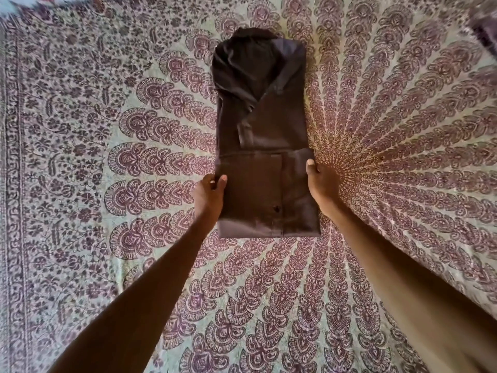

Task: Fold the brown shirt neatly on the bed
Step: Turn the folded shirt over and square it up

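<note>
Though done with narrowing the brown shirt [266, 125] to a strip and turning its hem up once, probably short of one more fold, away from the grip toward the collar [252, 36]. Pinched at both edges of the near flap, flat on the bed [107, 265], with left hand [208, 193] and right hand [321, 184], thumbs on top. Well off past the right hand, a dark object [486, 28], not in the way.

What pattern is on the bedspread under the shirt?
The bedspread: maroon paisley-floral print on pale green; head view.

left hand [208, 193]: thumb atop, pinching shirt [263, 125] edge | right hand [321, 184]: thumb atop, pinching opposite edge | both arms outstretched
</note>
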### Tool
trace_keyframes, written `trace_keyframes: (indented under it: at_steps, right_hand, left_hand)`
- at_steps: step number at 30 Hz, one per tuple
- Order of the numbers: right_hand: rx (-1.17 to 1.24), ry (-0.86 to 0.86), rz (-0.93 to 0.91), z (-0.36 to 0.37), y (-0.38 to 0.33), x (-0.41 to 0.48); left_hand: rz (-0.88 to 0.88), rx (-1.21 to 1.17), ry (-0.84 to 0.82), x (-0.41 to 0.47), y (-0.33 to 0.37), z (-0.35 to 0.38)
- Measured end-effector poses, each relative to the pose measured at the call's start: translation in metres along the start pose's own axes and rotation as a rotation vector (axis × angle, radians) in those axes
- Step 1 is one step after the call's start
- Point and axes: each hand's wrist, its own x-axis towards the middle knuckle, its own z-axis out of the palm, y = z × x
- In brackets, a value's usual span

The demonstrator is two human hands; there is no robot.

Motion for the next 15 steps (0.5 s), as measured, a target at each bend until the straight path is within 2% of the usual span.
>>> trace_keyframes:
  at_steps: [4,7,10,13,15]
  right_hand:
    - [0.100,0.143,-0.092,-0.003,-0.012,0.004]
    - [0.181,0.218,-0.119,0.002,-0.024,0.019]
    - [0.193,0.227,-0.148,0.014,-0.026,0.038]
    - [0.110,0.197,-0.091,0.025,-0.021,0.048]
    - [0.131,0.244,-0.075,0.029,-0.019,0.052]
  left_hand:
    - [0.035,-0.046,0.089,0.016,0.007,0.000]
    - [-0.011,-0.132,0.117,0.032,0.011,0.002]
    - [-0.027,-0.122,0.110,0.047,0.008,0.010]
    - [-0.027,-0.053,0.139,0.055,0.010,0.016]
    - [-0.005,-0.053,0.149,0.057,0.014,0.018]
